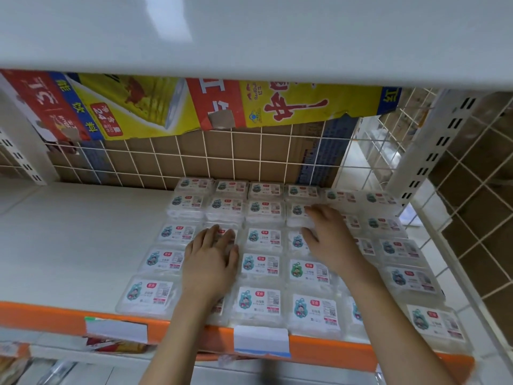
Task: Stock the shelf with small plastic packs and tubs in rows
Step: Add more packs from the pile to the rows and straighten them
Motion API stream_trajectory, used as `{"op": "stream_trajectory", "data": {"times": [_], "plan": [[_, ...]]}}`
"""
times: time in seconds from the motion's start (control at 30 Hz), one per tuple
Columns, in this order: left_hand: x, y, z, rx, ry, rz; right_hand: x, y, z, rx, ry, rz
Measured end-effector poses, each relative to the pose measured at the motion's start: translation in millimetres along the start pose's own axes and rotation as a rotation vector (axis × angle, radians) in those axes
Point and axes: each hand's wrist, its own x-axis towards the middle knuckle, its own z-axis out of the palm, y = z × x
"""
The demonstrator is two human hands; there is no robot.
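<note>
Several clear plastic packs (pixel 261 265) with white labels lie in rows on the right half of the white shelf (pixel 69 245). My left hand (pixel 211 259) rests flat on a pack in the second column, fingers straight and pointing to the back. My right hand (pixel 327 237) lies over the fourth column; its fingers and thumb curl round a stacked pack (pixel 297 218) there. Packs at the back stand two high.
An orange shelf edge (pixel 55 320) with white price tags (pixel 261 340) runs along the front. A wire grid (pixel 222 162) backs the shelf, with printed cardboard (pixel 166 104) behind it. A white upright (pixel 433 151) stands at the right. Another shelf hangs overhead.
</note>
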Motion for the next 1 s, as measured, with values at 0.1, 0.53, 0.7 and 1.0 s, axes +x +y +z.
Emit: {"op": "stream_trajectory", "data": {"times": [0.1,0.53,0.7,1.0], "plan": [[-0.6,0.4,-1.8,-0.012,0.002,0.000,-5.5,-3.1,3.8,0.010,0.030,0.007],[10.4,-20.7,-30.0,-0.317,0.121,0.206,-16.4,-75.1,1.2,0.179,0.196,0.066],[15.3,-66.7,-48.2,-0.270,0.088,0.198,-17.6,-141.5,25.7,0.205,0.137,0.105],[13.4,-244.8,-102.8,-0.110,0.070,0.053,7.1,-283.1,70.2,0.237,0.079,0.142]]}}
